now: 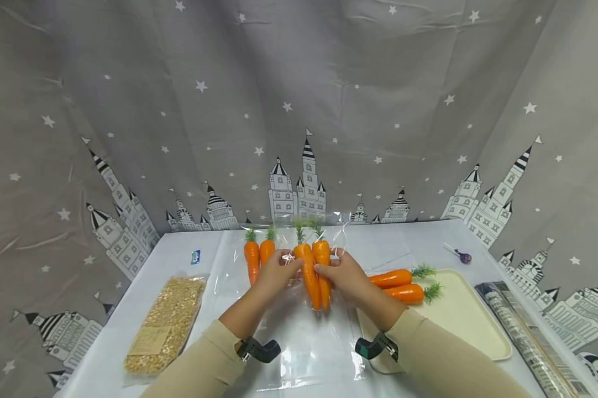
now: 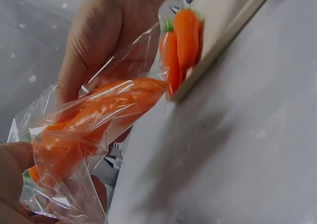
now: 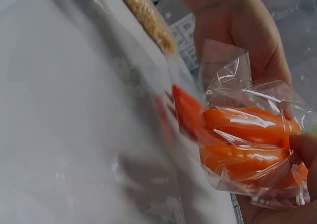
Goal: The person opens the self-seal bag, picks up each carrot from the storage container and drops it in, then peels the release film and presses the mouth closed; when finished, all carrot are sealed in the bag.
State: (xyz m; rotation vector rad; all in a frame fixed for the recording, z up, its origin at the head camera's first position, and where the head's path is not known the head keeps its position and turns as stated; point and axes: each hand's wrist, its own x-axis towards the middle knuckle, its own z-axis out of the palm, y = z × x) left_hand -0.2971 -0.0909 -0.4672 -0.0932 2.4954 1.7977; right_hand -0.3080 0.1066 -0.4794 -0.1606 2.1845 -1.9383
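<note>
Two orange carrots with green tops, the left carrot (image 1: 306, 271) and the right carrot (image 1: 321, 257), lie side by side in a clear plastic bag (image 3: 225, 65). My left hand (image 1: 277, 272) grips the bagged pair from the left, thumb on the front. From the other side my right hand (image 1: 346, 275) holds them the same way, its thumb pressing on the right carrot. Both wrist views show the film wrinkled around the carrots, which are raised over the white table. Fingers behind the bag are partly hidden.
Left of my hands lie two more carrots (image 1: 252, 257). A cream tray (image 1: 463, 315) at right bears another carrot pair (image 1: 403, 293). A bag of yellow grain (image 1: 167, 318), a small blue packet (image 1: 195, 257), a lollipop (image 1: 463, 256) and a rolled wrapped bundle (image 1: 523, 331) lie around.
</note>
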